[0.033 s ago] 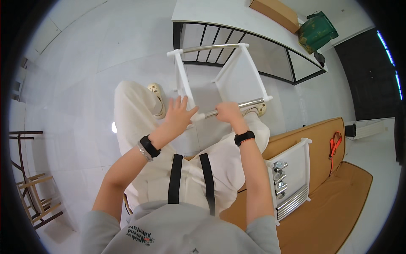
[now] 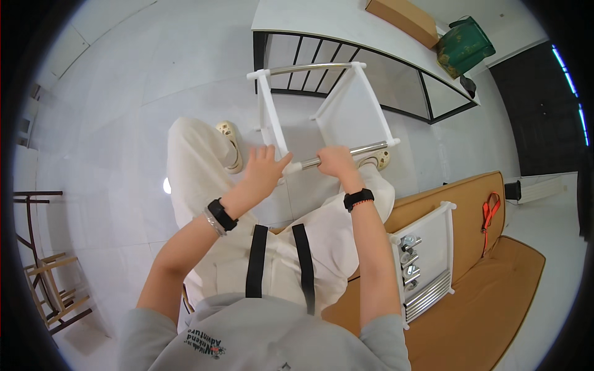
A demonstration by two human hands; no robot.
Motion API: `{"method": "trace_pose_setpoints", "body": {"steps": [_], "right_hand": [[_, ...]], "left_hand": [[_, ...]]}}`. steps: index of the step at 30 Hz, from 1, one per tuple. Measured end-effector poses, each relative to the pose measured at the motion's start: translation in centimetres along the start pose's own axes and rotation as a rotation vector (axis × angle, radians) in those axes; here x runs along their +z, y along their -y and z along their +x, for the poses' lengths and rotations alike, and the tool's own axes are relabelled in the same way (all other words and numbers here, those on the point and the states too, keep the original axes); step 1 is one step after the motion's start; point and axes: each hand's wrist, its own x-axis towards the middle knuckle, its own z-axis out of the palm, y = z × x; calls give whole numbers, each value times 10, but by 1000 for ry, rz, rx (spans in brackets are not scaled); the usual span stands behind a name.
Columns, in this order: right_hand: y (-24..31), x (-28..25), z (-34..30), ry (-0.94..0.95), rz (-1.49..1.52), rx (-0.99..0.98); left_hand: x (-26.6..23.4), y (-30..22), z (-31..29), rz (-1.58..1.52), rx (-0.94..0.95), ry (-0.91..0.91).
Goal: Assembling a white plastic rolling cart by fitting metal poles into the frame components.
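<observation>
A white rack frame [image 2: 352, 111] stands on the floor between my legs, its two side panels joined by shiny metal tubes. My right hand [image 2: 336, 162] is wrapped round the near metal tube [image 2: 371, 148]. At the tube's left end, my left hand [image 2: 263, 172] rests against the near corner of the left white side panel [image 2: 273, 120]. Its fingers are extended, with the thumb apart from them near the white corner joint [image 2: 293, 167]. A second metal tube [image 2: 309, 68] spans the far side of the frame. My left palm is hidden.
On the brown sofa [image 2: 489, 297] to my right lies a white panel [image 2: 433, 241] bearing metal fittings and several tubes [image 2: 428, 293]. A red strap [image 2: 490, 212] lies behind it. Ahead stands a white table [image 2: 322, 18] with black legs. Wooden stools [image 2: 55, 284] are at far left.
My left hand's spread fingers have drawn closer together at the panel corner. The frame's left side has shifted very slightly to the right. My right hand keeps its hold on the tube.
</observation>
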Motion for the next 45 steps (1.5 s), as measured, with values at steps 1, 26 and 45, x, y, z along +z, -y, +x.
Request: {"method": "trace_pose_setpoints", "body": {"steps": [1, 26, 45], "right_hand": [[-3, -1, 3, -70, -12, 22], [45, 3, 14, 10, 26, -116], [59, -3, -16, 215, -44, -104]], "left_hand": [[4, -5, 5, -19, -87, 49], [39, -8, 2, -458, -250, -71], [21, -31, -26, -522, -252, 123]]}}
